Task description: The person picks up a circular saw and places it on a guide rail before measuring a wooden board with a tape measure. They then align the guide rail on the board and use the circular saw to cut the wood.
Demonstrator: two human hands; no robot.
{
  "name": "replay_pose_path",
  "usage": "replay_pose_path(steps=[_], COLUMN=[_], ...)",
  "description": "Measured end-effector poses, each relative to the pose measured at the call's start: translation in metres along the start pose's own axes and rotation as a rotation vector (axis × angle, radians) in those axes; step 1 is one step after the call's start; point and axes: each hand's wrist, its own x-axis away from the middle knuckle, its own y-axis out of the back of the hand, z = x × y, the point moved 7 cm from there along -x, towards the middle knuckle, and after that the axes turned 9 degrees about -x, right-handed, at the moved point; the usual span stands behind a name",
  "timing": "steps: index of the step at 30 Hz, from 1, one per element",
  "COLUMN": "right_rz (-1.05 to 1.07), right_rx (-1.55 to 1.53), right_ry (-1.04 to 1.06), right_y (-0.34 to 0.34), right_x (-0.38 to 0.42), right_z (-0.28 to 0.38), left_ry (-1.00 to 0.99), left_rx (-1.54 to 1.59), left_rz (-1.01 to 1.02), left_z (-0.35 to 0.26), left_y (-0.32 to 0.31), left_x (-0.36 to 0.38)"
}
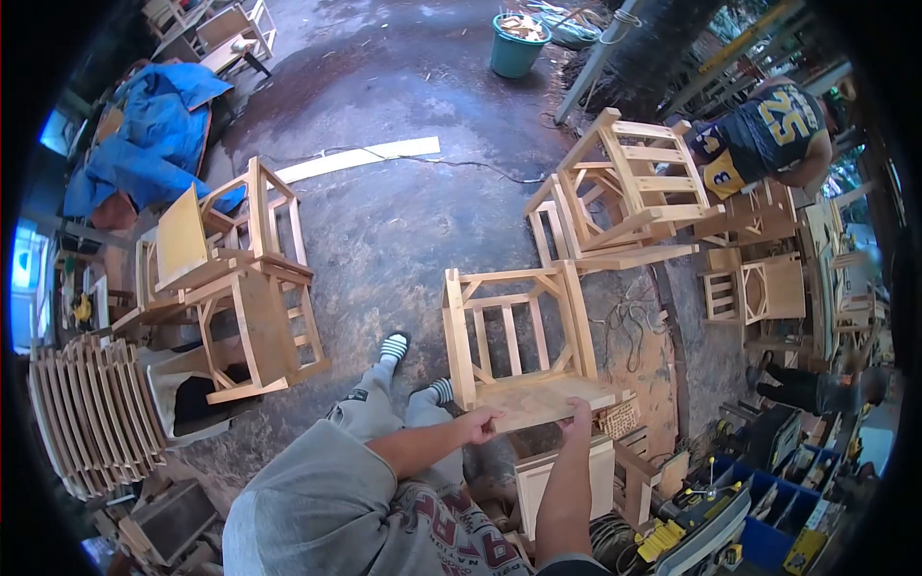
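Observation:
In the head view a light wooden chair (461, 355) stands in front of me, its slats and corner braces showing. A flat wooden panel (543, 397) forms its near side. My left hand (479, 424) is closed on the panel's near left edge. Close to the panel's right end, my right hand (577, 415) grips the same edge. The fingertips of both hands are partly hidden by the board. Just below the right hand is a pale framed wooden panel (565, 485), partly covered by my forearm.
Stacked chairs stand at left (254, 322) and right (634, 182). Several curved wooden pieces (96, 413) are at lower left. A blue tarp (158, 130), a green bucket (517, 58) and a cable (480, 171) lie farther off. A person in a dark jersey (783, 125) works at right.

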Motion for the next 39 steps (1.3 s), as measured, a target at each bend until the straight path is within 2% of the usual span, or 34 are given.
replay_pose_path(steps=[6, 9, 12, 19, 23, 25, 27, 28, 29, 31, 34, 36, 39], right_rz=[-0.040, -0.007, -0.003, 0.181, 0.264, 0.247, 0.317, 0.292, 0.265, 0.236, 0.219, 0.215, 0.381], right_rx=[0.058, 0.096, 0.096, -0.026, -0.173, -0.215, -0.322, -0.315, -0.302, -0.278, -0.249, -0.241, -0.037], right_ry=[0.056, 0.104, 0.154, 0.130, 0.049, -0.004, -0.027, -0.048, -0.075, -0.114, -0.155, -0.183, -0.271], right_y=[-0.082, -0.136, -0.207, -0.370, -0.460, -0.491, -0.520, -0.530, -0.539, -0.558, -0.584, -0.599, -0.605], right_x=[0.019, 0.039, 0.078, 0.078, 0.083, 0.067, 0.052, 0.065, 0.079, 0.057, 0.082, 0.083, 0.098], right_z=[0.001, 0.002, 0.007, -0.048, -0.113, -0.155, -0.200, -0.212, -0.226, -0.275, -0.297, -0.323, -0.319], left_ry=[-0.086, -0.154, -0.201, -0.457, -0.618, -0.675, -0.733, -0.752, -0.750, -0.730, -0.676, -0.613, -0.560], left_rx=[0.070, 0.049, 0.038, 0.048, 0.003, 0.013, 0.006, 0.014, 0.006, 0.012, 0.037, 0.102, 0.205], left_rz=[0.147, 0.124, 0.277, 0.137, 0.045, 0.014, -0.026, -0.037, -0.083, -0.156, -0.251, -0.366, -0.544], left_z=[-0.067, -0.107, -0.148, -0.277, -0.342, -0.359, -0.380, -0.388, -0.393, -0.401, -0.417, -0.407, -0.397], left_y=[0.010, 0.026, 0.049, 0.131, 0.209, 0.245, 0.277, 0.299, 0.313, 0.355, 0.412, 0.429, 0.443], left_x=[0.079, 0.125, 0.154, 0.253, 0.295, 0.319, 0.342, 0.346, 0.355, 0.357, 0.357, 0.364, 0.380])
